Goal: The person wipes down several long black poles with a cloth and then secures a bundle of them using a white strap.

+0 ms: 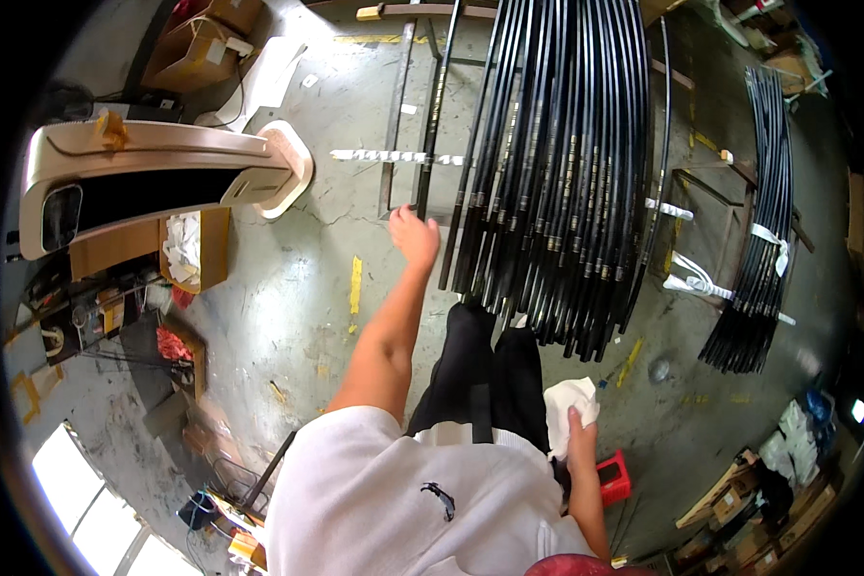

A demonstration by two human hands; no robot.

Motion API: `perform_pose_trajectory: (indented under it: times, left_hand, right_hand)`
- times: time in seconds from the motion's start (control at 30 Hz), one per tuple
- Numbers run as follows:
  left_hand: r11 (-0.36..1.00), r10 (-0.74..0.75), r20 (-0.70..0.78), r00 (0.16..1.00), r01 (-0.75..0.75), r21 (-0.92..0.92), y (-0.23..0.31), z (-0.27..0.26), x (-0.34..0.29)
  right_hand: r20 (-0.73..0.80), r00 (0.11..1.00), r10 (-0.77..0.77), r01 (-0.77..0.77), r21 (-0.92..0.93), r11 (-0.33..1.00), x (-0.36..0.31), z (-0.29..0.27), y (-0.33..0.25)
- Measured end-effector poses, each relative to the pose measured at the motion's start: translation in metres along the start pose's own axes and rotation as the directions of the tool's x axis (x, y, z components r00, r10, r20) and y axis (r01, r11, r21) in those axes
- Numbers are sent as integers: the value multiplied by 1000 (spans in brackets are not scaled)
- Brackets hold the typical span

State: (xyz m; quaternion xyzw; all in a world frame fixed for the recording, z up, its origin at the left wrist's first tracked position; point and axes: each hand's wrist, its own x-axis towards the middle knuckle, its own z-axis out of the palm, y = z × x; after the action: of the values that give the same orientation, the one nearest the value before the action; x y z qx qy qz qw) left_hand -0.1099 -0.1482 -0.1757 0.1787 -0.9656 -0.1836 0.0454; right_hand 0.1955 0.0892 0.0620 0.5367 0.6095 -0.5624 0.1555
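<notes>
My left hand (415, 237) reaches forward, its fingers curled round the near end of a single black rod (434, 120). That rod lies across a white-wrapped crossbar (379, 156), apart from the others and left of them. Just to its right, many long glossy black rods (557, 173) with small pale markings rest side by side, their near ends in front of my legs. My right hand (581, 437) hangs low by my right side, closed on a crumpled white cloth (568, 401).
A tall beige-and-black machine (154, 178) on a rounded base stands at the left. Behind it are cardboard boxes (194, 53). A second bundle of black rods (760, 211), tied with white wrap, lies at the right. A red stool (614, 477) is near my right arm.
</notes>
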Motion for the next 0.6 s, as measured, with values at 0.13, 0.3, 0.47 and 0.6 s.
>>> perform_pose_trajectory:
  times: [0.13,0.3,0.47,0.6]
  left_hand:
    - [991,-120,567,815,133,18,-81,17,0]
    - [926,-64,678,732,297,-233,-107,47,-22]
    - [938,63,485,872,115,-328,-58,-20,-50]
    - [895,133,413,901,71,-441,-33,-110,-95]
  right_hand:
    - [75,997,-28,21,89,996,3,6,-6]
    - [164,986,5,-18,79,997,7,7,-11]
    - [171,983,-65,27,215,976,24,11,-25]
    - [300,945,-131,56,245,968,32,29,-61]
